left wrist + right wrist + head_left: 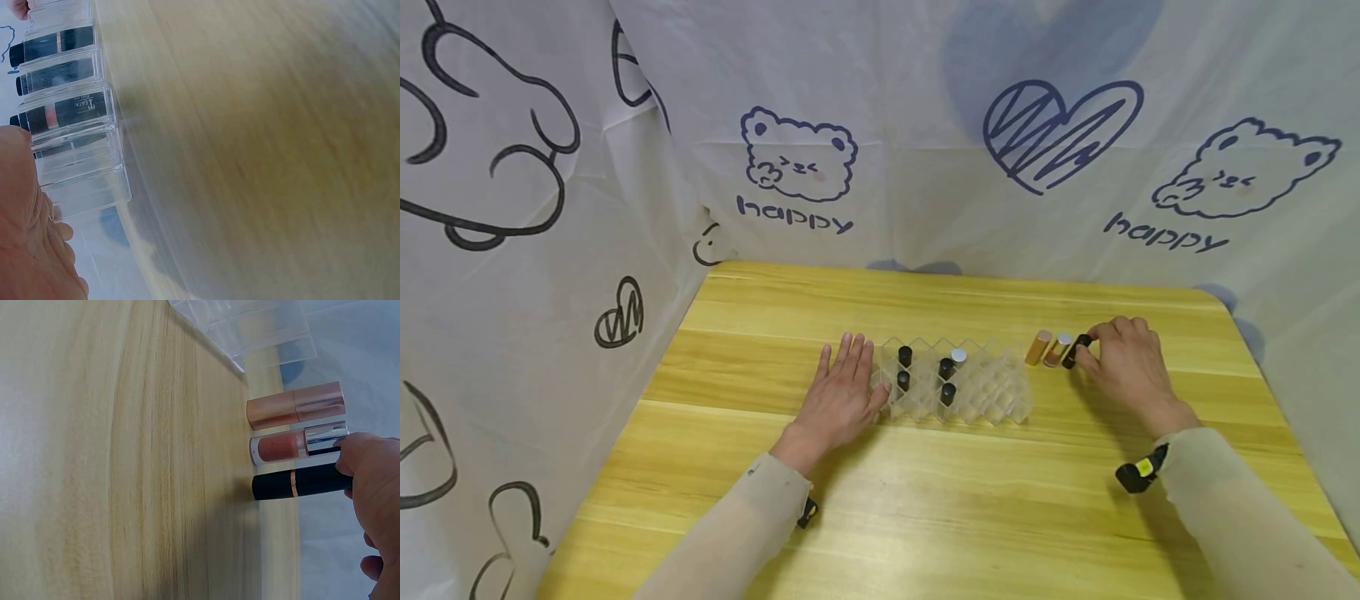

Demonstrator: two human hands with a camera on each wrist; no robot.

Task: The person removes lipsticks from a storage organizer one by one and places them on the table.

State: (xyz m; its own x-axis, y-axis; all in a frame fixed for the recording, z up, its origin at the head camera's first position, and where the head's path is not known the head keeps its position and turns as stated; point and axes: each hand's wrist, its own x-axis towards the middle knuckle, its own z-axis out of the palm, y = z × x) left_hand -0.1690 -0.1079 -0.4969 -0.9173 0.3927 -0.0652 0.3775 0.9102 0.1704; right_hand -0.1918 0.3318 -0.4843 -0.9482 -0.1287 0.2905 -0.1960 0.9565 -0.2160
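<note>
A clear lipstick organizer (996, 398) with diamond-shaped slots stands on the table. Several black-capped lipsticks (948, 393) and one with a silver top (958, 357) stand in its left and middle slots. My left hand (842, 396) lies at the organizer's left end, fingers straight, thumb at the edge. To the right, my right hand (1123, 358) pinches the top of a black lipstick (275, 485) between thumb and fingers. This lipstick has a thin copper band and is upright. Beside it stand a lip gloss tube (278, 447) with a silver cap and a rose-gold lipstick (294, 405).
The wooden table (925, 500) has rounded far corners. White cloth (917, 183) with bear and heart drawings hangs behind it and along the left side. The three loose lip products stand in a row just right of the organizer.
</note>
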